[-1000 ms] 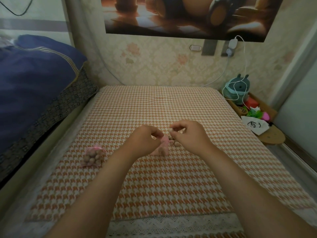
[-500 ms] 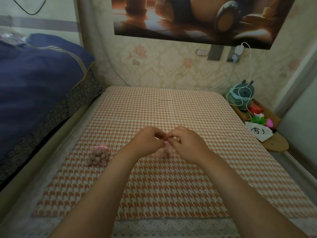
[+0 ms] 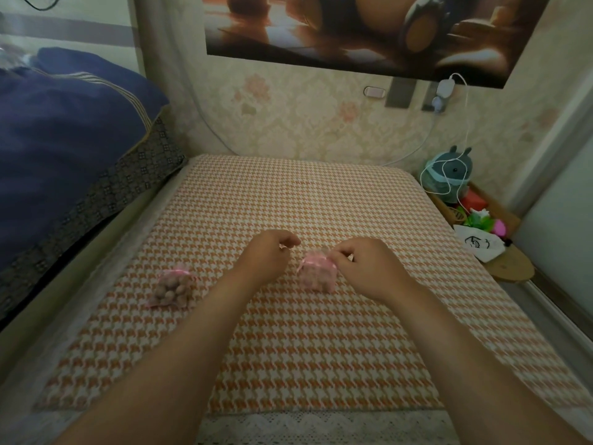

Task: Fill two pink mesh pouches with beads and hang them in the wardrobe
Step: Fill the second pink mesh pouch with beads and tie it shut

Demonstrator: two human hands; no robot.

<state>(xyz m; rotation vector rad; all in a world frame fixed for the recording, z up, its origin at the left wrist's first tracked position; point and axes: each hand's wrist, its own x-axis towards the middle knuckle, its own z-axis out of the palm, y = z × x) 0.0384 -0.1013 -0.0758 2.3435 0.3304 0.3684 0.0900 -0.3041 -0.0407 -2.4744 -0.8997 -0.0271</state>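
Just below mid-frame the right hand pinches the neck of the pink mesh pouch on the bed. The left hand curls beside it, whether on ribbon I cannot tell. Both ribbon ends are best pulled evenly, so the neck cinches without spilling. The other filled pouch lies at left; no writing is legible.

Worn on the head, looking forward and down at the houndstooth cloth from close above. Wide-angle, with left hand and right hand just below centre. Facing the wallpapered wall at 12 o'clock, blue bedding at 10, round wooden stool at 3.
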